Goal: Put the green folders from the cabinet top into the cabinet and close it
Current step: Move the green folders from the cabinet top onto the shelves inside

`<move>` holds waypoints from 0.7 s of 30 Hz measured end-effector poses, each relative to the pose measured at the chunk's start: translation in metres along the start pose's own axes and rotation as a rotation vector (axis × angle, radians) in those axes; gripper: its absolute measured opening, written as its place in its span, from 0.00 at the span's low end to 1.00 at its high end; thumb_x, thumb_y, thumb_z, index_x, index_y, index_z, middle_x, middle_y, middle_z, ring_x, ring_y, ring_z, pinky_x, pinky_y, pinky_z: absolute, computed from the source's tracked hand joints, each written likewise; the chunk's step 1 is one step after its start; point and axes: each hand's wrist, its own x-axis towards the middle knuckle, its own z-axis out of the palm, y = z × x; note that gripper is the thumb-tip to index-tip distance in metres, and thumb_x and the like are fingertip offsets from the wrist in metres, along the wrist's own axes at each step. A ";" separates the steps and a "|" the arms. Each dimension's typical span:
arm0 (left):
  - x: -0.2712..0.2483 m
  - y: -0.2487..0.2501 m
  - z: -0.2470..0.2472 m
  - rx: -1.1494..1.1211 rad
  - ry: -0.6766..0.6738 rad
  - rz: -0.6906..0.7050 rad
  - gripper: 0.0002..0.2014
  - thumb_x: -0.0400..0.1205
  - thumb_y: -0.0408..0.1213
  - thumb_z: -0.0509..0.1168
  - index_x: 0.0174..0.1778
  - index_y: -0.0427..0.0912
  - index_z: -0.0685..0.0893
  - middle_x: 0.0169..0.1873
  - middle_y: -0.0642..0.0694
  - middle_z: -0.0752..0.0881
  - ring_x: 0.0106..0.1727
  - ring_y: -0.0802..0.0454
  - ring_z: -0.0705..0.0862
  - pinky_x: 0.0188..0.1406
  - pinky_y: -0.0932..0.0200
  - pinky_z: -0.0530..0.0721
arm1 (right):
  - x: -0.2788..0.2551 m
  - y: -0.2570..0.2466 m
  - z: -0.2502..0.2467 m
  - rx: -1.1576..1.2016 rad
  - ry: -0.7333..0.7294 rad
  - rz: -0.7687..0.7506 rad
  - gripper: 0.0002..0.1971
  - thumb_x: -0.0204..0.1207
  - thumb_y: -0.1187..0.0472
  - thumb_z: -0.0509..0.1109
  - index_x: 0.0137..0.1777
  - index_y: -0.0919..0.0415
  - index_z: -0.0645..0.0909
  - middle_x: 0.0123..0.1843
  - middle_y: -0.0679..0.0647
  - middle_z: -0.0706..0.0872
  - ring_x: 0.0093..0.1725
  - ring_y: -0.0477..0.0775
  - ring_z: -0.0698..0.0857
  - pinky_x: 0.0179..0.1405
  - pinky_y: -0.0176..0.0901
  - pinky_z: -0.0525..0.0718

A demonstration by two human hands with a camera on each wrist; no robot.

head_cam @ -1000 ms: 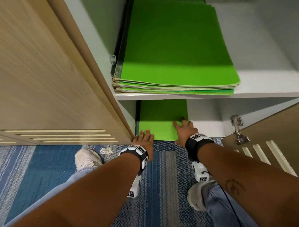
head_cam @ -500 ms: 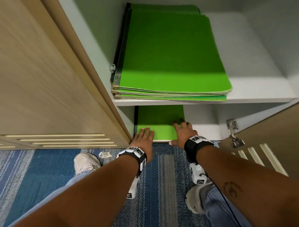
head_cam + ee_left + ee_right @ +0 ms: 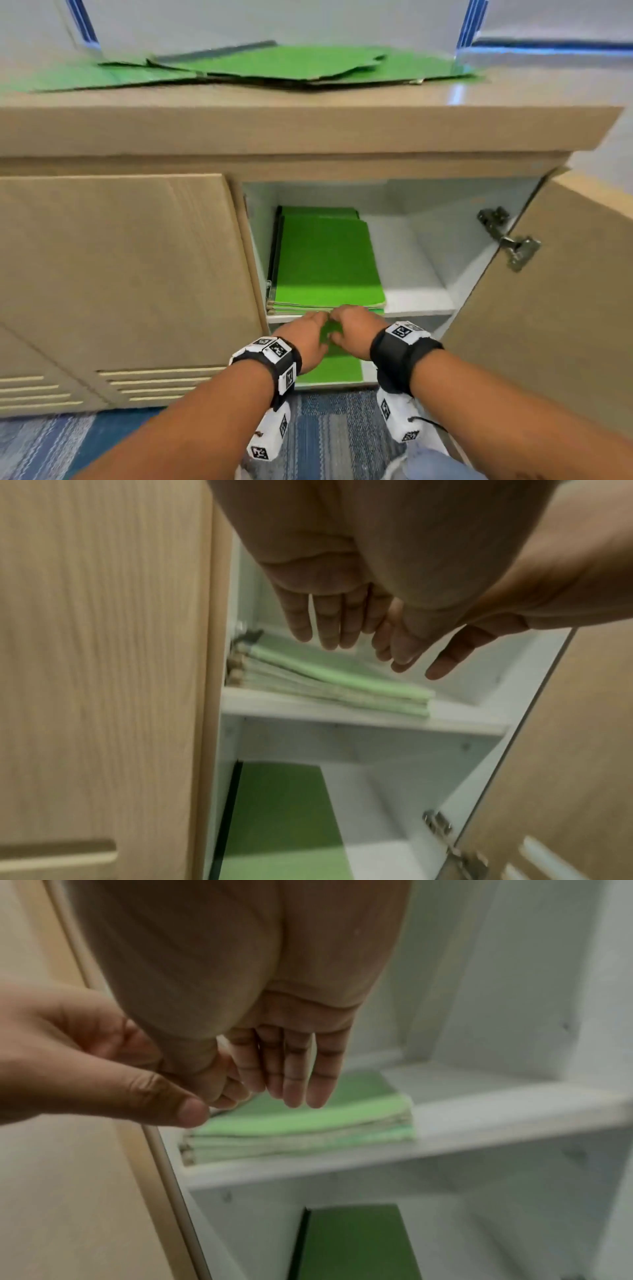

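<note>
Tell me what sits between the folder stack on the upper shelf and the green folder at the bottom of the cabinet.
Only the white shelf board under the folder stack; beneath it, bare cabinet space down to the bottom folder. The left wrist view shows it.

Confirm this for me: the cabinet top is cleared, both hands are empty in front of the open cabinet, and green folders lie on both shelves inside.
Not quite: the cabinet top is not cleared. The head view shows loose green folders spread on it. The rest holds: the left hand and right hand are empty in front of the open cabinet, with a folder stack on the upper shelf and a folder on the bottom.
</note>
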 end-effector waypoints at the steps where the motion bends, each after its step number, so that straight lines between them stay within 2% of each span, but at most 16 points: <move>1: -0.008 0.007 -0.019 0.006 0.032 0.008 0.26 0.81 0.41 0.62 0.76 0.46 0.67 0.73 0.43 0.75 0.69 0.43 0.79 0.67 0.52 0.78 | -0.008 -0.011 -0.021 -0.007 0.029 -0.011 0.17 0.74 0.54 0.65 0.62 0.55 0.80 0.63 0.58 0.85 0.62 0.61 0.84 0.61 0.51 0.83; 5: -0.036 0.031 -0.089 0.002 0.182 0.056 0.25 0.82 0.42 0.59 0.76 0.47 0.67 0.72 0.43 0.74 0.68 0.44 0.79 0.64 0.49 0.79 | -0.040 -0.050 -0.094 -0.009 0.147 -0.053 0.20 0.75 0.52 0.64 0.66 0.54 0.80 0.64 0.56 0.84 0.63 0.59 0.84 0.61 0.55 0.84; 9: -0.057 0.052 -0.158 0.046 0.340 0.120 0.24 0.81 0.42 0.59 0.75 0.48 0.69 0.70 0.45 0.77 0.66 0.44 0.80 0.64 0.53 0.79 | -0.066 -0.083 -0.161 -0.066 0.265 -0.124 0.14 0.75 0.54 0.63 0.57 0.56 0.81 0.59 0.58 0.85 0.60 0.61 0.84 0.58 0.50 0.83; 11: -0.065 0.062 -0.194 0.075 0.440 0.149 0.21 0.80 0.41 0.59 0.71 0.49 0.74 0.66 0.46 0.80 0.64 0.45 0.81 0.62 0.52 0.80 | -0.080 -0.099 -0.195 -0.073 0.325 -0.146 0.13 0.77 0.54 0.63 0.57 0.57 0.81 0.58 0.58 0.86 0.59 0.61 0.84 0.57 0.49 0.83; 14: -0.071 0.076 -0.246 0.103 0.603 0.155 0.14 0.80 0.42 0.59 0.60 0.50 0.79 0.56 0.46 0.85 0.56 0.44 0.83 0.55 0.50 0.82 | -0.099 -0.123 -0.244 -0.045 0.418 -0.179 0.10 0.79 0.56 0.62 0.55 0.57 0.83 0.54 0.59 0.88 0.53 0.61 0.86 0.51 0.48 0.83; 16: -0.067 0.082 -0.275 0.079 0.701 0.151 0.11 0.79 0.42 0.59 0.57 0.50 0.80 0.52 0.47 0.83 0.54 0.46 0.82 0.52 0.49 0.82 | -0.102 -0.133 -0.271 -0.004 0.485 -0.187 0.09 0.79 0.58 0.63 0.52 0.58 0.83 0.51 0.59 0.88 0.51 0.61 0.85 0.49 0.47 0.82; 18: -0.052 0.083 -0.297 0.078 0.748 0.115 0.17 0.78 0.42 0.62 0.63 0.47 0.78 0.60 0.45 0.79 0.62 0.46 0.77 0.60 0.48 0.79 | -0.096 -0.137 -0.291 0.005 0.539 -0.180 0.10 0.77 0.60 0.64 0.54 0.60 0.83 0.53 0.59 0.88 0.53 0.61 0.85 0.51 0.47 0.80; 19: -0.043 0.084 -0.303 0.096 0.710 0.059 0.23 0.77 0.44 0.63 0.70 0.46 0.75 0.67 0.44 0.75 0.69 0.44 0.74 0.68 0.46 0.75 | -0.090 -0.138 -0.299 0.001 0.540 -0.162 0.12 0.76 0.60 0.65 0.56 0.60 0.83 0.55 0.59 0.88 0.55 0.61 0.84 0.53 0.46 0.80; 21: -0.027 0.085 -0.310 0.145 0.538 -0.067 0.35 0.78 0.48 0.63 0.81 0.44 0.62 0.81 0.42 0.61 0.81 0.44 0.61 0.79 0.43 0.62 | -0.077 -0.136 -0.310 0.002 0.535 -0.104 0.14 0.75 0.59 0.66 0.59 0.60 0.82 0.58 0.59 0.87 0.58 0.61 0.84 0.54 0.45 0.79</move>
